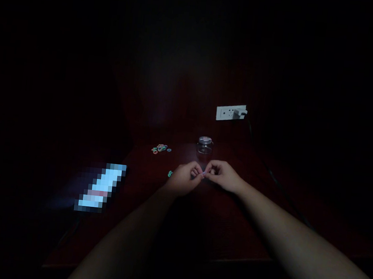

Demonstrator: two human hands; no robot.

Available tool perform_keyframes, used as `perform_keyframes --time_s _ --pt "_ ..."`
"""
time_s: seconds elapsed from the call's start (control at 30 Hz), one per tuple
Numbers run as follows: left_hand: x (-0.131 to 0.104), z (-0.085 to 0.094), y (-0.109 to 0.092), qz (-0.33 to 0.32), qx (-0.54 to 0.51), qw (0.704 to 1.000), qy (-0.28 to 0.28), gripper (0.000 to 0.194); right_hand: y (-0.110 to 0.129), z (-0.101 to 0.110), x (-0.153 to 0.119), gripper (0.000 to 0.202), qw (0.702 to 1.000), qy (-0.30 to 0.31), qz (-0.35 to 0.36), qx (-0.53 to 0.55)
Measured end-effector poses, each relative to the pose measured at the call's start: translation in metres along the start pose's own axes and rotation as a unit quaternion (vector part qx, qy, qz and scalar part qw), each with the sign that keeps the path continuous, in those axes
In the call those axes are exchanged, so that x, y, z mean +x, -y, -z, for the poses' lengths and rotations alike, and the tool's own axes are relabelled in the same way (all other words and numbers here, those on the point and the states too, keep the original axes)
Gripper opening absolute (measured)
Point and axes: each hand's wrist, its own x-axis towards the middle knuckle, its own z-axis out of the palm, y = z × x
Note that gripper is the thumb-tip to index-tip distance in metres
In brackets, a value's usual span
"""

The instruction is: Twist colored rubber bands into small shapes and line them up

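My left hand [186,177] and my right hand [222,175] meet fingertip to fingertip over the dark red table. Both are closed in a pinch on one tiny pale purple thing [203,173], mostly covered by the fingers; it may be a small band. Just left of my left hand lie some green bands [170,173], partly hidden by it. Farther back and to the left is a loose pile of small coloured bands [160,148], pink, green and blue among them. A clear glass jar [205,146] with its lid on stands upright behind my hands.
A lit phone [101,189], its screen blurred out, lies at the left of the table [230,233]. On the back wall is a white socket [231,112] with a plug [241,112] in it. A dark cable [274,177] runs down the right side. The surroundings are very dark.
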Motion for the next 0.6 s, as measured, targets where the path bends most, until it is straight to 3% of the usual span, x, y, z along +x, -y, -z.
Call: perform_keyframes --time_s 0.37,0.6 --pt "0.0012 -0.0014 0.0051 0.021 0.001 0.998 -0.055 0.010 0.0094 -0.0051 -0.0028 0.023 0.999 0.019 0.003 0.048" --pt "-0.0001 -0.0019 0.0080 0.044 -0.007 0.998 -0.050 0.013 0.0061 -0.0044 -0.0017 0.021 1.000 -0.006 0.017 0.017"
